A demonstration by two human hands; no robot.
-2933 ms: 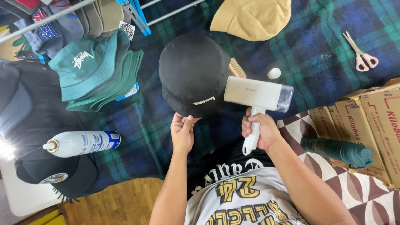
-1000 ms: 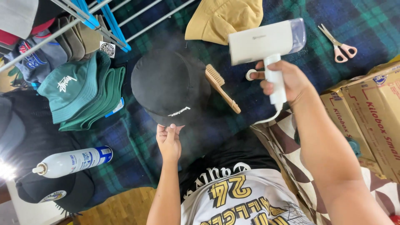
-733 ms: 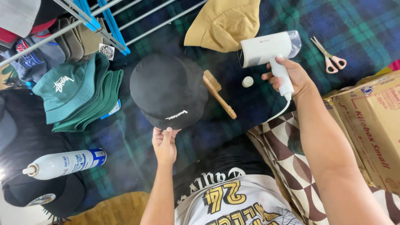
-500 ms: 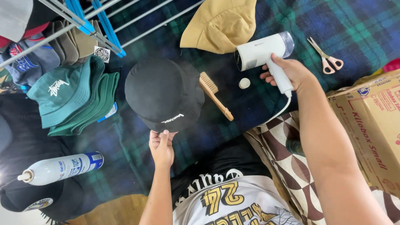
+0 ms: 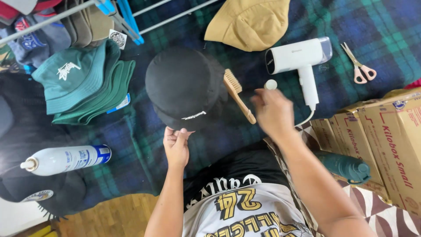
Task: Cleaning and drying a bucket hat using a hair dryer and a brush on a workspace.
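The left hand (image 5: 176,147) pinches the near edge of the black hat (image 5: 184,85) between fingers and thumb, so it is closed on the brim at about 6 o'clock of the hat. The right hand (image 5: 274,113) hangs empty and open above the blanket (image 5: 377,39), a little blurred, with loose fingers; it grasps nothing. It is just beside the wooden brush (image 5: 238,95), which lies at 3 o'clock of the hat, touching or almost touching its edge, and near the white steamer (image 5: 300,59), which lies on the blanket at about 1 o'clock of this hand. A small white round cap (image 5: 271,84) lies between the brush and the steamer. To do this step well, I judge that the left hand should hold the brim firmly and flat so the hat does not slide on the blanket, and the right hand should take the brush by its thin handle, not by the bristles, and lift it without pushing the hat. The black hat sits in the middle of the blanket, crown up, round and soft, dark all over with a small line of white stitching near the front edge; the fabric looks smooth and without dust, as far as I can see. At 9 o'clock of it is a pile of green hats (image 5: 83,83), at 1 o'clock a tan hat (image 5: 250,22), and at 8 o'clock, well apart, a white spray can (image 5: 66,159) lies on its side. Scissors (image 5: 359,66) lie at the far right.
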